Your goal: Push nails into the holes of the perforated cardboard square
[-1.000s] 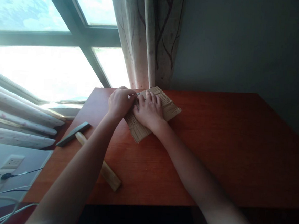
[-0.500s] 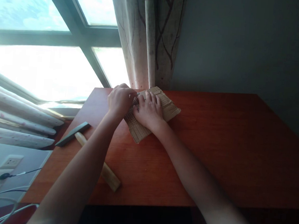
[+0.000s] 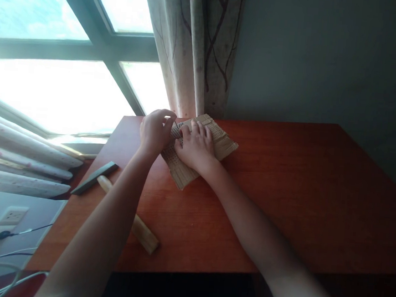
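A creased sheet of brown cardboard [image 3: 182, 177], marked with dense rows of small dark marks, lies at an angle near the far edge of the table. Spread flat on top of it, my right hand [image 3: 195, 143] presses it down with fingers apart. At the sheet's left corner my left hand [image 3: 156, 129] is raised, thumb and index finger pinched together. A thin dark line shows just below those fingertips, too small to name. Under my left forearm lies a wooden stick [image 3: 145, 235] with a rounded far end, its middle hidden by the arm.
A grey-green bar [image 3: 94, 178] lies by the left edge of the reddish wooden table [image 3: 283, 196]. Beyond the table stand a bright window [image 3: 51, 91] and a patterned curtain [image 3: 192, 52]. Wall sockets [image 3: 2, 224] with cables are at lower left.
My left hand has moved slightly left and up, away from the right hand, uncovering a bit more of the cardboard. My right hand stays flat on the sheet.
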The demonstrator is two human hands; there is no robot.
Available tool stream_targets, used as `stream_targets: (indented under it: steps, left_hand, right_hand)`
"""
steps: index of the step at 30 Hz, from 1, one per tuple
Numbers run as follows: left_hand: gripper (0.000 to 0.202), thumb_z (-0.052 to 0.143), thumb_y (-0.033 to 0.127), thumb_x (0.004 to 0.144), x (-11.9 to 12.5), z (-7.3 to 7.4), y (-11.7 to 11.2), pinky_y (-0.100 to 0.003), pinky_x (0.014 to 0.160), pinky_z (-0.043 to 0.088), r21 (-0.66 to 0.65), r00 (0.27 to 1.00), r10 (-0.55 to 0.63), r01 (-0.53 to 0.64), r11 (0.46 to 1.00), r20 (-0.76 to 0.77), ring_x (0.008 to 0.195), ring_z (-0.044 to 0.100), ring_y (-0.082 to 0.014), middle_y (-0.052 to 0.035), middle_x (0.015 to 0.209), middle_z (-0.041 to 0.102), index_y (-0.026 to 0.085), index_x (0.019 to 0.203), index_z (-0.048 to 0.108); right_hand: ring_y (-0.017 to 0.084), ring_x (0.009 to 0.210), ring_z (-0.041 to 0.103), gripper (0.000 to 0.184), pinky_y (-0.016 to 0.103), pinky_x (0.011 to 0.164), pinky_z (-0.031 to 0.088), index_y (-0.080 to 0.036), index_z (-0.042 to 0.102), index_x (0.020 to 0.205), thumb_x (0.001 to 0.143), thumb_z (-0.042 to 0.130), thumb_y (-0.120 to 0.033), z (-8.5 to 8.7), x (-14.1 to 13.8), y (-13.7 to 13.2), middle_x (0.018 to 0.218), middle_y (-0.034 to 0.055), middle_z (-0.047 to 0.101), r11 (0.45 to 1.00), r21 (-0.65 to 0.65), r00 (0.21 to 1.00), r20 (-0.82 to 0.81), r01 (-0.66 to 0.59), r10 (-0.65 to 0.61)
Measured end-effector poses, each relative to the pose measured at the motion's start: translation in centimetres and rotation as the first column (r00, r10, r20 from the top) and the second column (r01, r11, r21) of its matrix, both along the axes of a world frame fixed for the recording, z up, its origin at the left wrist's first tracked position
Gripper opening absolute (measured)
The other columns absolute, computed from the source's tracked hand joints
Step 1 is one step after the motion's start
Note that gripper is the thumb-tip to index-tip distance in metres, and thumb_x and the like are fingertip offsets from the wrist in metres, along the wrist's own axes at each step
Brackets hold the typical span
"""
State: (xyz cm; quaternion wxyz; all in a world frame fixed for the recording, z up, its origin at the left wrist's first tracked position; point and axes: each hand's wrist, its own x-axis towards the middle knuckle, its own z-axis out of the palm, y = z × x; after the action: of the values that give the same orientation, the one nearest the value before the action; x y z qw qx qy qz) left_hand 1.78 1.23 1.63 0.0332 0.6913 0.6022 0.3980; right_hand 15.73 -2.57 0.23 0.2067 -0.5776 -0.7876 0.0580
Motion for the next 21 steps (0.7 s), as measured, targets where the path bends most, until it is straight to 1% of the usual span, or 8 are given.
stream_targets:
  steps: [3,6,8,10,12,15,19,21]
  left_hand:
    - [0.02,0.053,0.025,0.089,0.3,0.4,0.5,-0.028,0.074,0.051,0.032,0.999,-0.008,0.006,0.999,0.041,0.079,0.07,-0.0178,-0.0045,0.088,0.076,0.019,0.09,0.072]
    - [0.018,0.051,0.025,0.091,0.9,1.8,0.9,-0.025,0.071,0.052,0.105,0.992,-0.055,0.043,0.994,0.113,0.076,0.07,-0.0149,-0.0033,0.087,0.076,0.019,0.094,0.068]
    - [0.017,0.05,0.025,0.093,1.0,2.7,0.7,-0.024,0.069,0.053,0.126,0.981,-0.089,0.067,0.99,0.171,0.074,0.07,-0.013,-0.0028,0.089,0.076,0.02,0.097,0.066]
    - [0.015,0.053,0.026,0.092,0.7,3.1,-0.1,-0.024,0.066,0.054,0.121,0.971,-0.102,0.077,0.99,0.217,0.07,0.069,-0.0126,-0.0032,0.09,0.075,0.02,0.098,0.065]
    - [0.013,0.061,0.027,0.087,-0.3,2.8,-1.3,-0.026,0.063,0.054,0.091,0.964,-0.099,0.079,0.993,0.248,0.067,0.069,-0.0134,-0.0041,0.089,0.074,0.019,0.096,0.065]
    - [0.014,0.066,0.029,0.081,-2.8,1.3,-3.8,-0.027,0.065,0.056,-0.023,0.963,-0.062,0.07,0.997,0.261,0.068,0.068,-0.0141,-0.0042,0.086,0.073,0.018,0.09,0.068]
    - [0.024,0.069,0.035,0.08,-6.4,-0.5,-7.7,-0.026,0.068,0.055,-0.161,0.963,0.095,-0.055,0.985,0.251,0.072,0.068,-0.015,-0.0044,0.085,0.074,0.015,0.094,0.073]
    - [0.03,0.07,0.036,0.08,-7.9,-1.2,-9.5,-0.027,0.071,0.055,-0.246,0.948,0.184,-0.119,0.962,0.259,0.076,0.068,-0.0166,-0.0042,0.086,0.075,0.015,0.102,0.075]
  right_hand:
    - [0.035,0.146,0.035,0.042,0.052,0.119,0.022,-0.015,0.056,0.129,0.095,0.049,-0.039,-0.1,0.0,0.0,0.155,0.0231,0.042,1.0,0.019,1.0,-0.003,-0.002,0.002]
    - [0.034,0.146,0.035,0.04,0.051,0.119,0.021,-0.016,0.057,0.127,0.095,0.049,-0.038,-0.2,0.0,0.0,0.155,0.0227,0.043,1.0,0.026,1.0,-0.003,0.004,-0.004]
    - [0.034,0.146,0.035,0.038,0.05,0.12,0.02,-0.016,0.057,0.126,0.095,0.049,-0.037,-0.2,0.0,-0.1,0.155,0.0224,0.043,1.0,0.024,1.0,-0.001,0.005,-0.005]
    - [0.033,0.146,0.036,0.038,0.05,0.12,0.02,-0.016,0.058,0.126,0.095,0.049,-0.037,-0.2,0.0,-0.2,0.155,0.0225,0.043,1.0,0.022,1.0,0.0,0.004,-0.004]
    - [0.034,0.146,0.036,0.039,0.05,0.12,0.021,-0.016,0.058,0.125,0.095,0.05,-0.038,0.0,0.1,-0.2,0.155,0.0225,0.043,1.0,0.019,1.0,0.005,0.001,-0.001]
    - [0.034,0.146,0.036,0.038,0.05,0.119,0.022,-0.017,0.058,0.126,0.095,0.05,-0.039,0.2,0.1,-0.3,0.155,0.0216,0.044,1.0,0.009,1.0,0.013,-0.001,0.001]
    - [0.033,0.146,0.037,0.038,0.051,0.119,0.023,-0.017,0.058,0.127,0.096,0.049,-0.038,0.2,0.1,-0.2,0.155,0.0208,0.044,1.0,0.009,1.0,0.021,-0.001,0.001]
    - [0.033,0.145,0.037,0.04,0.05,0.119,0.024,-0.017,0.058,0.128,0.096,0.048,-0.039,0.2,0.1,-0.2,0.155,0.0206,0.044,1.0,0.016,1.0,0.024,0.002,-0.002]
